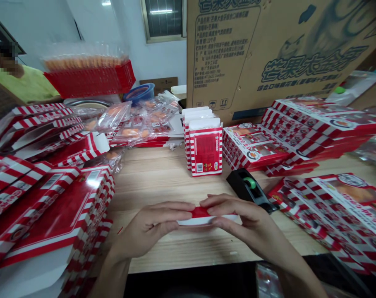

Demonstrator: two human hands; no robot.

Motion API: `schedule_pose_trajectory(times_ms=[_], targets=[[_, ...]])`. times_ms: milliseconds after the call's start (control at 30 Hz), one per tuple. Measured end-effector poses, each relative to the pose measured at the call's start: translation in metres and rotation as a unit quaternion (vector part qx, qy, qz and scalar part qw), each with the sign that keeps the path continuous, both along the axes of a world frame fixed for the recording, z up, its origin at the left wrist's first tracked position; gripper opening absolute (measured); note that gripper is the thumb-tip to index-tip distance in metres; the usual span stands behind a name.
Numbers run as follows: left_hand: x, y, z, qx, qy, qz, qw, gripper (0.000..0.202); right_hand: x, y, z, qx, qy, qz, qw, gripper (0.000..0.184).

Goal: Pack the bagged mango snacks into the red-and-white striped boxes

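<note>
Between my two hands, low over the front of the table (156, 174), is a small red-and-white cardboard box (197, 220). My left hand (163, 219) pinches its left end, thumb at the near side and fingers over the top. On the right end, my right hand (237, 213) grips it the same way. Most of the box is hidden under my fingers. Just beyond my right hand sits a black tape dispenser (248, 188) with a green roll. Several red-and-white striped boxes (206, 151) stand upright in a row behind my hands.
Striped box stacks (60, 207) crowd the left side. More window-front boxes (333, 207) pile up on the right. Bagged orange items (138, 124) lie at the back near a blue basin (140, 93). A large brown carton (252, 62) rises behind. A person (29, 82) is at far left.
</note>
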State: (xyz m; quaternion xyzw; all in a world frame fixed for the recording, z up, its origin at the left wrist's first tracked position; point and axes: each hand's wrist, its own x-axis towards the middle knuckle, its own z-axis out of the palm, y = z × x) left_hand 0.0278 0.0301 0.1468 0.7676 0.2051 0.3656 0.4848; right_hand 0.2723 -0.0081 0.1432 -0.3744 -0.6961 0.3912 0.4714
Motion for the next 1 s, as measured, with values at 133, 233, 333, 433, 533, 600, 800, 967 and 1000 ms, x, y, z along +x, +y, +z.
schedule_pose_trajectory(times_ms=[133, 233, 333, 433, 533, 600, 800, 967, 1000], targets=[[-0.001, -0.001, -0.006, 0.050, 0.021, 0.004, 0.999, 0.033, -0.007, 0.000, 0.002, 0.011, 0.020, -0.034, 0.999, 0.012], [-0.002, -0.004, -0.011, 0.061, 0.035, 0.039, 0.997, 0.028, -0.004, 0.001, 0.002, 0.021, 0.026, -0.019, 0.999, 0.014], [0.001, -0.008, -0.016, 0.078, 0.008, 0.060, 0.995, 0.027, 0.004, -0.001, 0.000, 0.013, -0.002, 0.011, 1.000, 0.024], [0.007, -0.013, -0.021, 0.091, -0.023, 0.094, 0.991, 0.027, 0.008, -0.007, -0.003, 0.007, -0.043, 0.020, 0.999, 0.028], [0.012, -0.016, -0.025, 0.095, -0.038, 0.115, 0.988, 0.022, 0.004, -0.009, -0.002, -0.002, -0.011, -0.004, 1.000, 0.021], [0.013, -0.015, -0.026, 0.094, -0.044, 0.113, 0.988, 0.020, 0.000, -0.007, 0.001, -0.029, 0.030, -0.001, 0.999, 0.016], [0.015, -0.014, -0.030, 0.089, -0.055, 0.115, 0.988, 0.016, 0.007, 0.007, 0.007, -0.082, 0.038, 0.077, 0.993, 0.017], [0.017, -0.016, -0.031, 0.078, -0.060, 0.135, 0.986, 0.012, 0.010, 0.001, -0.001, -0.040, -0.031, 0.096, 0.994, 0.030], [0.017, -0.016, -0.031, 0.076, -0.058, 0.138, 0.986, 0.011, 0.009, -0.002, -0.002, -0.036, -0.045, 0.082, 0.995, 0.029]])
